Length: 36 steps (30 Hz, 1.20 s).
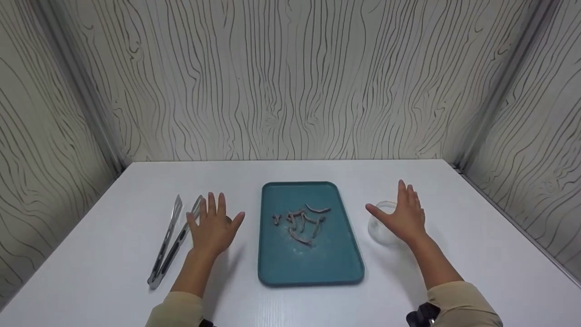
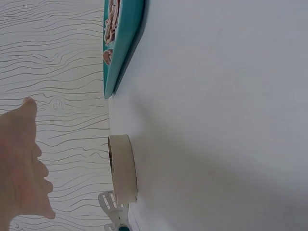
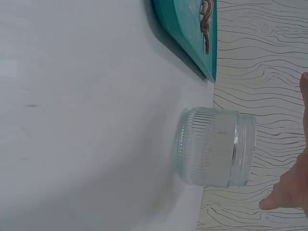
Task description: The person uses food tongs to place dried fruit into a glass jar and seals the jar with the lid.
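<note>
My left hand (image 1: 210, 230) hovers over the white table with fingers spread, holding nothing. Just left of it lie metal tongs (image 1: 164, 254) with dark grips, their arms apart. Low in the left wrist view is a short, round beige thing (image 2: 124, 168), perhaps a lid; my left hand mostly hides it in the head view. My right hand (image 1: 405, 219), also spread and holding nothing, is above and partly in front of a clear ribbed glass jar (image 3: 211, 147), which stands upright without a lid. Between the hands lies a teal tray (image 1: 311, 268) bearing several thin, brownish, twisted dried strips (image 1: 299, 238).
The white tabletop (image 1: 236, 299) runs back to a panel (image 1: 281, 91) with a wood-grain pattern. Similar side panels stand to the left and right, with grey metal posts (image 1: 494, 81) at the corners. Pale crumbs lie on the tray near the strips.
</note>
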### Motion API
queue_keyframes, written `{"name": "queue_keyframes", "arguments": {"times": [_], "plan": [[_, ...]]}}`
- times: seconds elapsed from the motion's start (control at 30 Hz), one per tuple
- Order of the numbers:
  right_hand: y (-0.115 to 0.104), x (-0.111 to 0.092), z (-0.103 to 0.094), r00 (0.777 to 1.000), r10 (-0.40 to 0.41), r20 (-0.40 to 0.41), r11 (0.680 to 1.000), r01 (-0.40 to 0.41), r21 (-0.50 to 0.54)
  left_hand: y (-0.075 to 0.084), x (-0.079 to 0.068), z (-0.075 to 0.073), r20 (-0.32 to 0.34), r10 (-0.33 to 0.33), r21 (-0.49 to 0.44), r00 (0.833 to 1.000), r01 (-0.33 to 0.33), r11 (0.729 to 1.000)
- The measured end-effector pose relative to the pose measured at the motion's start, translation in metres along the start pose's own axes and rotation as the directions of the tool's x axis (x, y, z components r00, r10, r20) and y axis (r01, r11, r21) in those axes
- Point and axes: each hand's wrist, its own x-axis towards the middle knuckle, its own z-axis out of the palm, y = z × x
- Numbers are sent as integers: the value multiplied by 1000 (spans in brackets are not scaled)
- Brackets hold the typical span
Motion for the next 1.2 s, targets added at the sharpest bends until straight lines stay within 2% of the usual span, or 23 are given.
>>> {"name": "queue_keyframes", "arguments": {"times": [0.3,0.57,0.9,1.2], "plan": [[14,-2,0,999,42,3,998,-42,47,-23,-2,-12,42,-73,-36,996,74,997],[25,-1,4,992,114,60,984,-121,132,-46,-4,-21,88,-160,-87,983,168,982],[35,-3,15,983,152,100,967,-169,189,-75,-10,-27,147,-284,-204,947,310,928],[43,-6,24,979,163,126,954,-189,232,-88,-19,-24,190,-322,-256,927,364,896]]}}
